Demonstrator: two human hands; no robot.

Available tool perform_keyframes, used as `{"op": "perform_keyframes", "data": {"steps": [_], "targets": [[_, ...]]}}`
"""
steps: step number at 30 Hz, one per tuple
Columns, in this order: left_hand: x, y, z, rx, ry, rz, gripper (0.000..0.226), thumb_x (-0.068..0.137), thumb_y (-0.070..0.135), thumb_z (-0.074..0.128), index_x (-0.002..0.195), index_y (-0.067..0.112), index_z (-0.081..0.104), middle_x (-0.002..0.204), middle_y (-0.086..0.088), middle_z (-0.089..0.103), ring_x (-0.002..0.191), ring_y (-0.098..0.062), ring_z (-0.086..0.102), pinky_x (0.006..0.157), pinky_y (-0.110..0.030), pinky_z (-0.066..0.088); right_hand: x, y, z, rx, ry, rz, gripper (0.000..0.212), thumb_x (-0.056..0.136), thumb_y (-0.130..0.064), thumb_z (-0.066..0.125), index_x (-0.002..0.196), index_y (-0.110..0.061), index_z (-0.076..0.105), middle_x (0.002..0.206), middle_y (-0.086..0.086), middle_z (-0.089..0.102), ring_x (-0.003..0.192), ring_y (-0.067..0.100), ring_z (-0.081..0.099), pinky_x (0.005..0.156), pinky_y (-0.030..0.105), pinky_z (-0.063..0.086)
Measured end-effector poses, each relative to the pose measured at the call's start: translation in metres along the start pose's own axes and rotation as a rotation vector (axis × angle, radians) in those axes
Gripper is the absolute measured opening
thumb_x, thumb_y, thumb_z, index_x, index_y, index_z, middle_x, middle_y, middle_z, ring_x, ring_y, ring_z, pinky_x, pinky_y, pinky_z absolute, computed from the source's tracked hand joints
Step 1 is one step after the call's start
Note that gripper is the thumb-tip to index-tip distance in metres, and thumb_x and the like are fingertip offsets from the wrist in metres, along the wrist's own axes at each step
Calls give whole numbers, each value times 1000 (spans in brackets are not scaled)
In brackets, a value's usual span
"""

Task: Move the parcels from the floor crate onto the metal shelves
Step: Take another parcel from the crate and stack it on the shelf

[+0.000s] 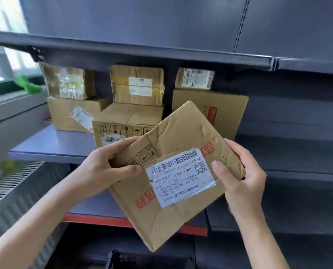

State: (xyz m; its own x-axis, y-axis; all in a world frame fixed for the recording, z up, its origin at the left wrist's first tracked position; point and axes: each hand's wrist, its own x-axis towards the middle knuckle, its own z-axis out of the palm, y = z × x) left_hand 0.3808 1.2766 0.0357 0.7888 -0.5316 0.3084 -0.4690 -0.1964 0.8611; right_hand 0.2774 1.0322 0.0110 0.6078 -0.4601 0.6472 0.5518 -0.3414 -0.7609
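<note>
So the metal shelves [51,146] fill pretty much the whole view, dark grey boards running left to right with the front lip of the upper board [142,53] hanging low over the stacked row. The right half of the middle board [290,152] has open room, nothing on it past the last stack. The left side is the crowded bit: six cardboard boxes in three stacks of two, pushed toward the far back panel. The left stack [72,115] has a label peeling off it, the middle stack [126,121] sits nearest the front edge with handling symbols on its face, and the right stack [220,111] has red print down its side. A lower board with a red front edge [95,220] runs underneath.

The parcel [171,171] is up in the air in front of the middle and right stacks, tilted with one corner pointing up and one down (pretty crumpled, white shipping label facing the camera). It blocks part of the view of both stacks.

Left hand [105,167] grips the parcel's left edge, fingers [121,143] curled over the top and thumb on the front face. Right hand [241,175] holds the right edge, thumb pressed beside the label, fingers wrapped round behind.
</note>
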Motion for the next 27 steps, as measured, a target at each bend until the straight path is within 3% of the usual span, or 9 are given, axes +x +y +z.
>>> {"op": "perform_keyframes", "data": {"steps": [3,6,11,14,15,17,19,24,27], "targets": [[9,22,-9,34,-9,74,62,76,11,73,94,68,56,92,24,71,83,2,67,66,-12,52,7,-19,-2,13,64,-34,37,70,-21,72,105,-34,64,102,-8,72,93,13,68,77,25,55],[17,39,-17,36,-38,126,66,77,6,71,91,69,57,89,23,71,81,2,68,62,-9,50,12,-37,-5,15,28,-77,44,69,-29,73,111,-31,61,105,-11,70,94,8,67,73,16,53],[25,58,-25,-22,-93,155,50,69,26,78,90,67,59,92,17,73,83,-6,70,64,-18,54,19,-55,-19,-90,-217,-132,89,54,-52,80,131,-25,45,127,-17,58,114,3,57,86,11,45],[25,62,-25,-31,-133,148,52,63,25,71,96,63,60,97,12,73,88,-11,70,70,-23,56,13,-56,-22,-84,-198,-179,95,55,-65,74,134,-23,43,136,-13,52,121,7,53,94,15,43],[23,62,-24,-28,-144,145,52,64,24,71,99,62,60,99,12,73,90,-12,70,71,-24,57,10,-54,-21,-64,-157,-186,89,56,-62,76,132,-28,46,136,-10,52,122,9,53,94,16,44],[20,62,-18,-11,-174,151,53,67,25,70,103,62,58,101,13,72,92,-10,69,73,-24,56,2,-48,-19,-40,-45,-191,70,60,-39,82,124,-38,53,132,-7,55,119,12,55,91,15,46],[16,62,-14,18,-171,157,53,68,26,70,105,62,56,101,15,72,93,-8,68,74,-23,56,-4,-42,-16,-4,32,-173,62,64,-17,74,118,-42,57,124,-6,62,110,12,61,85,14,48],[13,58,-13,8,-71,136,49,63,27,74,105,49,60,99,12,73,89,-9,69,75,-25,56,-10,-38,-7,52,180,-168,53,67,-7,64,110,-38,64,102,-11,72,91,4,68,75,8,49],[10,56,-12,-46,80,161,54,54,37,78,103,49,59,109,9,69,93,-11,68,74,-28,57,-13,-33,3,88,297,-169,51,66,-2,64,106,-33,66,99,-11,73,87,2,68,73,6,48]]}}
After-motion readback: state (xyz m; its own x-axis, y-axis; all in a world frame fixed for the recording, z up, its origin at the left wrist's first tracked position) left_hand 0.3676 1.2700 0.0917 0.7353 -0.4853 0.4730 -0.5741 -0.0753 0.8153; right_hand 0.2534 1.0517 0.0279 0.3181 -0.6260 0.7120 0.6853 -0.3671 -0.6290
